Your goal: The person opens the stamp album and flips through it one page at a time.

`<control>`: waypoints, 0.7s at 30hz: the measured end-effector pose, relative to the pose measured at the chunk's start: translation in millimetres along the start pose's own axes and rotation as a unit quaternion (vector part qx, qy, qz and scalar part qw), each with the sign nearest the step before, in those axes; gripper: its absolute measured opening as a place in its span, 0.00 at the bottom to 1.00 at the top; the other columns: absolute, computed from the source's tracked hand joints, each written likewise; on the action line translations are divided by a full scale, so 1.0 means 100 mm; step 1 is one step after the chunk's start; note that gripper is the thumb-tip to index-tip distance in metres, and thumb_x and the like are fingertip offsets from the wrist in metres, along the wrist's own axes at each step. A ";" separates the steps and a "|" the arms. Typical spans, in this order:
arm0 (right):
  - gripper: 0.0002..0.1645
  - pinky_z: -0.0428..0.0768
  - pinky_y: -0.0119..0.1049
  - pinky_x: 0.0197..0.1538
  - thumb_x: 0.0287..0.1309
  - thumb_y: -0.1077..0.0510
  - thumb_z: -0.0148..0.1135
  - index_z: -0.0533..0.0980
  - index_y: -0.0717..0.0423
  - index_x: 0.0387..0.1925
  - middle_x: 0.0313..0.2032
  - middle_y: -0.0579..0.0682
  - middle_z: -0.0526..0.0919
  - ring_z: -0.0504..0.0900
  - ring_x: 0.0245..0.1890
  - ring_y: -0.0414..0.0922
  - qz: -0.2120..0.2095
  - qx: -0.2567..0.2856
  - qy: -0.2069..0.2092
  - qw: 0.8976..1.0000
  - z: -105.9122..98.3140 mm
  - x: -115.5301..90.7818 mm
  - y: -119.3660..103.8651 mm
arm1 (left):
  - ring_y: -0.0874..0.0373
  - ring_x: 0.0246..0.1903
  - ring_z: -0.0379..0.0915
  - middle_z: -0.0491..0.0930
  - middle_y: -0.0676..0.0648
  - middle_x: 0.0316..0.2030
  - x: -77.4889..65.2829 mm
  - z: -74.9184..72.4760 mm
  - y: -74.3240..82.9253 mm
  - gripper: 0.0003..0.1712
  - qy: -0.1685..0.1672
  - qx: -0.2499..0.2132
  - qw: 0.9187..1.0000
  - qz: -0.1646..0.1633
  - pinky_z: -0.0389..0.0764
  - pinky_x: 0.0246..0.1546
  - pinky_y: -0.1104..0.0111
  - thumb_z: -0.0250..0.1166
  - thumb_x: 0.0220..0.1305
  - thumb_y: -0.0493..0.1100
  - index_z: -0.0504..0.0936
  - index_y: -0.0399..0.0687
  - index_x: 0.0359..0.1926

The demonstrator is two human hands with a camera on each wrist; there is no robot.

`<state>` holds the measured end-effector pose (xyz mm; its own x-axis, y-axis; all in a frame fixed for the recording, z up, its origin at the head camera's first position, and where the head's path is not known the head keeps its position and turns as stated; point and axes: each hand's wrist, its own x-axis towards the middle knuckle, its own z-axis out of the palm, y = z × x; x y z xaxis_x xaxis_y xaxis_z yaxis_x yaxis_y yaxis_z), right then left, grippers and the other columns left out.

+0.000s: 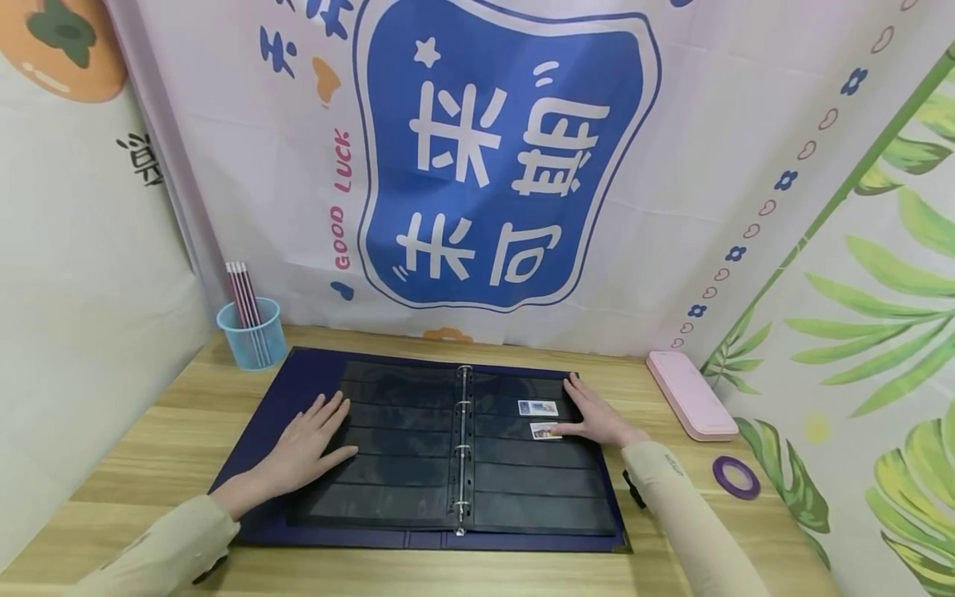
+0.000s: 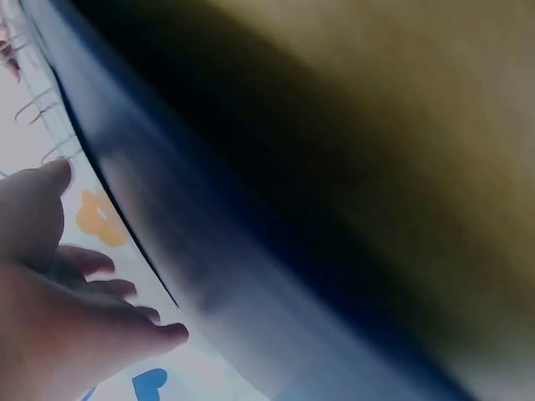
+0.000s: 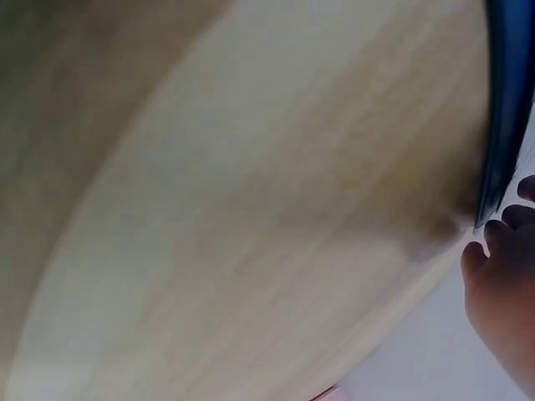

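An open blue ring binder point(image 1: 261, 444) holds black pocket pages, one on each side of its metal rings point(image 1: 462, 448). On the left page point(image 1: 399, 435) my left hand point(image 1: 302, 448) lies with straight, spread fingers near the outer edge. My right hand point(image 1: 600, 417) is at the right page's outer edge, fingers extended and the thumb reaching over the lower of two stamps. That lower stamp point(image 1: 540, 430) is partly behind the thumb; the upper stamp point(image 1: 538, 408) shows fully. In the wrist views, the left hand point(image 2: 75, 292) and right hand point(image 3: 506, 284) appear beside the binder's edges.
A light blue cup point(image 1: 254, 336) with several pencils stands behind the binder at the left. To the right lie a pink case point(image 1: 691, 395) and a roll of purple tape point(image 1: 736, 477). Printed cloth point(image 1: 507, 157) hangs behind the wooden table point(image 1: 142, 423).
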<state>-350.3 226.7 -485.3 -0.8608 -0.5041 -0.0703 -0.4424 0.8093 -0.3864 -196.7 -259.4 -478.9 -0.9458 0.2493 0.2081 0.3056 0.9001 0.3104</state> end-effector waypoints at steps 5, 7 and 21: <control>0.65 0.54 0.60 0.76 0.56 0.31 0.65 0.47 0.64 0.77 0.78 0.64 0.42 0.45 0.78 0.64 0.001 -0.022 -0.014 1.000 0.01 0.05 0.05 | 0.33 0.75 0.48 0.55 0.36 0.76 0.00 0.04 -0.05 0.47 -0.034 0.011 0.999 0.018 0.52 0.68 0.32 0.58 0.67 0.66 0.60 0.40 0.75; 0.65 0.53 0.60 0.76 0.56 0.31 0.65 0.47 0.65 0.77 0.78 0.65 0.43 0.45 0.78 0.64 -0.002 -0.028 -0.019 0.999 0.00 0.06 0.06 | 0.35 0.75 0.49 0.55 0.38 0.76 -0.01 0.06 -0.08 0.48 -0.042 0.021 0.999 0.027 0.51 0.69 0.33 0.57 0.66 0.68 0.60 0.42 0.75; 0.64 0.53 0.60 0.76 0.57 0.33 0.65 0.46 0.67 0.77 0.78 0.67 0.44 0.46 0.78 0.64 -0.006 -0.014 -0.026 1.000 -0.02 0.03 0.01 | 0.38 0.74 0.54 0.58 0.40 0.76 0.00 0.08 -0.10 0.48 -0.050 0.055 0.996 0.041 0.54 0.69 0.34 0.54 0.66 0.70 0.62 0.43 0.74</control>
<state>-353.8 226.5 -483.9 -0.8410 -0.5289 -0.1138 -0.4608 0.8105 -0.3616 -200.2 -265.4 -489.2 -0.9259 0.3533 0.1337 0.3740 0.9073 0.1922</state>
